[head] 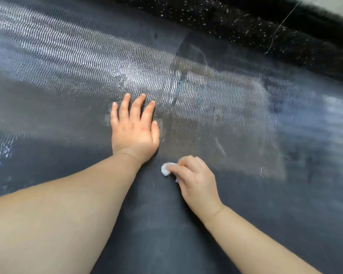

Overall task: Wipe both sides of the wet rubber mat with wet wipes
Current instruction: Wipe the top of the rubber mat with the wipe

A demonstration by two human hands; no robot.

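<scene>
Pressing flat on the wet rubber mat (206, 99), the left hand (134, 127) lies open-fingered; the right hand (194, 178) pinches a balled wet wipe (166, 168).

The left hand (134, 128) lies palm down, fingers straight and spread, bare forearm stretched forward. The right hand (195, 179), nearer the body, curls its fingers round a small crumpled white wet wipe (166, 169).

A black surface flecked with white specks (236, 22) runs as a blurred band across the upper right. A thin pale line (279, 27), thread or crack I cannot tell, crosses this band slantwise near its right end. Beyond the band's far edge lies a pale grey patch (335, 2).
</scene>
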